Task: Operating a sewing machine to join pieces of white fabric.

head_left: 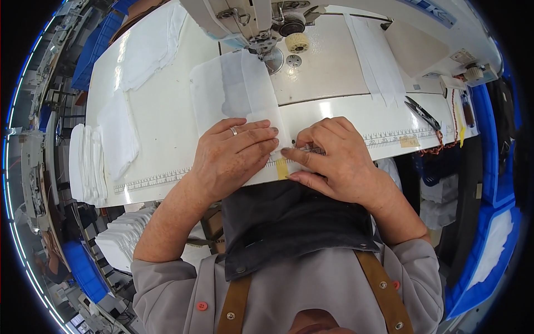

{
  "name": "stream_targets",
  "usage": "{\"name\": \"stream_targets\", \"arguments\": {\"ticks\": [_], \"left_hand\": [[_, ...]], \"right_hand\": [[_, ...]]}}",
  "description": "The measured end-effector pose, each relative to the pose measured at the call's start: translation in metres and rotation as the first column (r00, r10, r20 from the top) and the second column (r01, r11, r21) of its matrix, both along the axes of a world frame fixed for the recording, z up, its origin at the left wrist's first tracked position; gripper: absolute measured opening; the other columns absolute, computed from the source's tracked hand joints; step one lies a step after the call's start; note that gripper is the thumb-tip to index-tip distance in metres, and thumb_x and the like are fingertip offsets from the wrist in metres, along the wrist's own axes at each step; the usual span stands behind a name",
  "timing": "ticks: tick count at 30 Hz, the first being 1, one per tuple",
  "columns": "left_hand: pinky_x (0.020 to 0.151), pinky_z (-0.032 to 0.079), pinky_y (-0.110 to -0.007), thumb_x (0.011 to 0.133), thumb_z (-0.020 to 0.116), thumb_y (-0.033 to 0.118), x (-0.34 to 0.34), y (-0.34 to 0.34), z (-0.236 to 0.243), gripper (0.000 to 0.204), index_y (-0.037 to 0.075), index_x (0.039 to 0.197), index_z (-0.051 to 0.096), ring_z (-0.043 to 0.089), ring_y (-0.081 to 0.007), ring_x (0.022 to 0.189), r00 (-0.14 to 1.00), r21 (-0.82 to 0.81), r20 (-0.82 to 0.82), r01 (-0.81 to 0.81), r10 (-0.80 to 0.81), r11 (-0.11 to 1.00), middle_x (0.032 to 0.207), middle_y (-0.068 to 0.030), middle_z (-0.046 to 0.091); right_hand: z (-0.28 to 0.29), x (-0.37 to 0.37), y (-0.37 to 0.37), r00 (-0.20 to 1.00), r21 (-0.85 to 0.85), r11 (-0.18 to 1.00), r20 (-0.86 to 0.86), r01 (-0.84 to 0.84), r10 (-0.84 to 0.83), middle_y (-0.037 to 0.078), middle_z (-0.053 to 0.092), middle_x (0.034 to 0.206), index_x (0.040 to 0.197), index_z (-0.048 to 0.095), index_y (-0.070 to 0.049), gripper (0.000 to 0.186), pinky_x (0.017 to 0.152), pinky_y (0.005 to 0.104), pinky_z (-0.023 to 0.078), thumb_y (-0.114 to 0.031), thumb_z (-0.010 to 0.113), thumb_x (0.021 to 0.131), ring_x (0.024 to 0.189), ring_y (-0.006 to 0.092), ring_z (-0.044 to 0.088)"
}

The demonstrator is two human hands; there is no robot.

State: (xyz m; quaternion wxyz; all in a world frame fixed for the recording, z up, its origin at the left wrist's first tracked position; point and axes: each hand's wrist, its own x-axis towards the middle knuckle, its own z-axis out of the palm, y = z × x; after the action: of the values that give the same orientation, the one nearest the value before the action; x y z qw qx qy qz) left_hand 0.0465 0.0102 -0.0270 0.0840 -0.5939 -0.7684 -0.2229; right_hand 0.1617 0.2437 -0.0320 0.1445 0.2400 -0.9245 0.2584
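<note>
My left hand (236, 150), with a ring on one finger, lies flat on the lower part of a white fabric piece (206, 89), its fingers close together. A greyish, see-through strip (235, 83) runs down the middle of this piece, whose far end reaches the sewing machine's needle area (266, 50). My right hand (334, 158) rests by the fabric's near right corner. Its forefinger touches the edge, the thumb is apart below, and the other fingers curl in. Something small and dark (311, 149) shows under those curled fingers; I cannot make it out.
White fabric pieces (147, 50) lie at the left, beside a folded stack (86, 164). Another strip (378, 61) lies right of the needle. Black-bladed scissors (424, 114) sit at the right. A ruler tape (150, 179) follows the table's front edge. Blue bins (495, 222) stand at the right.
</note>
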Motion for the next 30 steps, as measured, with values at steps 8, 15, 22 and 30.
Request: {"name": "stream_targets", "arguments": {"ticks": [8, 15, 22, 30], "left_hand": [[0.099, 0.055, -0.044, 0.08, 0.079, 0.014, -0.008, -0.002, 0.018, 0.028, 0.011, 0.108, 0.077, 0.074, -0.0215, 0.113, 0.991, -0.03, 0.131, 0.026, -0.022, 0.999, 0.116, -0.0032, 0.077], [0.113, 0.044, -0.048, 0.088, 0.079, 0.03, -0.052, 0.006, 0.004, 0.042, 0.015, 0.126, 0.073, 0.059, -0.03, 0.132, 0.985, -0.131, 0.101, -0.123, 0.137, 0.984, 0.146, -0.0106, 0.061], [0.111, 0.045, -0.046, 0.085, 0.081, 0.03, -0.051, 0.007, -0.001, 0.045, 0.013, 0.127, 0.073, 0.06, -0.0308, 0.131, 0.991, -0.049, 0.071, -0.11, 0.113, 0.993, 0.144, -0.0098, 0.062], [0.112, 0.045, -0.047, 0.087, 0.079, 0.028, -0.069, 0.014, 0.0, 0.045, 0.009, 0.127, 0.073, 0.061, -0.0298, 0.128, 0.991, -0.065, 0.025, -0.128, 0.13, 0.99, 0.143, -0.0102, 0.062]], "right_hand": [[0.007, -0.011, -0.005, 1.0, 0.018, 1.0, 0.02, -0.011, 0.011, 0.003, 0.069, 0.123, 0.11, 0.073, -0.008, 0.033, 0.088, 0.0388, 0.048, -0.024, 0.081, 0.082, 0.103, 0.0224, 0.061], [0.018, -0.022, -0.01, 0.994, 0.073, 0.992, 0.045, -0.1, 0.097, 0.002, 0.07, 0.119, 0.11, 0.073, -0.008, 0.033, 0.086, 0.0377, 0.049, -0.025, 0.081, 0.082, 0.103, 0.0221, 0.061], [0.019, -0.032, -0.003, 0.991, 0.07, 0.99, 0.05, -0.126, 0.123, 0.001, 0.072, 0.115, 0.106, 0.075, -0.008, 0.029, 0.084, 0.037, 0.05, -0.024, 0.081, 0.083, 0.099, 0.0206, 0.063], [0.018, -0.058, 0.004, 0.995, 0.103, 0.99, 0.048, -0.094, 0.09, -0.001, 0.073, 0.112, 0.105, 0.076, -0.01, 0.026, 0.083, 0.0367, 0.051, -0.024, 0.081, 0.083, 0.099, 0.0196, 0.064]]}}
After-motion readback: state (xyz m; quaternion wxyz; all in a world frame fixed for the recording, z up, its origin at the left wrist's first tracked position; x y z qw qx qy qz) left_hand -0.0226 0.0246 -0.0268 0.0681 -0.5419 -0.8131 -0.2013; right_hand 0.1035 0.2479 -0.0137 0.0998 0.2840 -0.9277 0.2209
